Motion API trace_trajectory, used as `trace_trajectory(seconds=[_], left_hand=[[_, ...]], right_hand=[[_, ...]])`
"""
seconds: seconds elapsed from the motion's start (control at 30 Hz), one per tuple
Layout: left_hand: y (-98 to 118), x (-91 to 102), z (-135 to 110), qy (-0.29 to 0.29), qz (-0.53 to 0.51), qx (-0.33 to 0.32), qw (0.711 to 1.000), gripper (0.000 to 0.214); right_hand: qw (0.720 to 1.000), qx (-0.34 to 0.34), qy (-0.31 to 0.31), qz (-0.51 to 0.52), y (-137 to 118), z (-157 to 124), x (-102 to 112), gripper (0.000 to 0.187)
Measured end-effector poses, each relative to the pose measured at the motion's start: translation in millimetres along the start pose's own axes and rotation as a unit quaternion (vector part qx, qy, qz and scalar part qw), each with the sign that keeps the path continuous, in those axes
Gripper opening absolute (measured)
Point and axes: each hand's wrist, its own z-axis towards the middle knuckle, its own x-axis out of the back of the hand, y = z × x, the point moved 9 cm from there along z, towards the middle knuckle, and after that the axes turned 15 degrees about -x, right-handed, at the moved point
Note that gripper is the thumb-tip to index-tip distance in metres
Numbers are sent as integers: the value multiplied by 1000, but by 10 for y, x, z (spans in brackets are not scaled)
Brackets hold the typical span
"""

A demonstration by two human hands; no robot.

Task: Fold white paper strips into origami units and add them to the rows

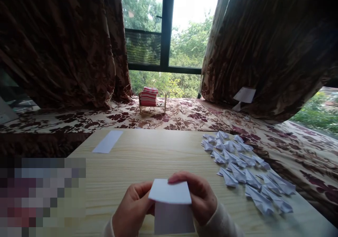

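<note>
Both of my hands hold a white sheet of paper just above the near edge of the wooden table. Its upper part is folded over toward me. My left hand pinches the sheet's left edge. On the right edge, my right hand grips with the fingers curled over the top fold.
Several folded white paper planes lie in a cluster on the table's right side. A white paper strip rests at the far left corner. Behind are a patterned window seat, a small wooden stand with a red striped cushion, curtains and a window.
</note>
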Motion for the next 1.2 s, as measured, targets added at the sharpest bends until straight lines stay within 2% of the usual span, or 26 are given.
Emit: trace_trajectory(seconds=[0.2,0.33,0.4,0.6,0.8,0.9,1.0,1.07,1.13,1.2], left_hand=[[-49,-73,-103,29,-108,47,993,22],[-17,-171,-157,18,-108,58,992,50],[-12,-194,-160,18,-92,59,994,56],[-5,-178,-138,52,-92,55,993,50],[-146,-50,-95,56,-44,30,997,38],[-156,13,-75,86,-44,18,995,37],[-89,28,-76,128,-75,-1,989,36],[-32,12,-87,138,-90,-21,986,35],[27,-2,-106,125,-59,-38,990,35],[141,17,-121,100,33,-69,992,33]], right_hand=[[997,41,-3,-66,5,-29,-6,24],[996,49,-23,-65,-36,-40,-31,23],[996,50,-34,-68,-56,-43,-43,22],[991,60,-47,-107,-86,-39,-59,16],[979,86,-41,-181,-99,-47,-77,20],[989,46,-25,-141,-39,-15,-2,19],[997,-46,23,-53,112,0,127,33],[996,-80,24,-37,167,-27,118,36],[995,-78,25,-59,134,-61,98,29],[990,-48,41,-127,14,-86,96,15]])
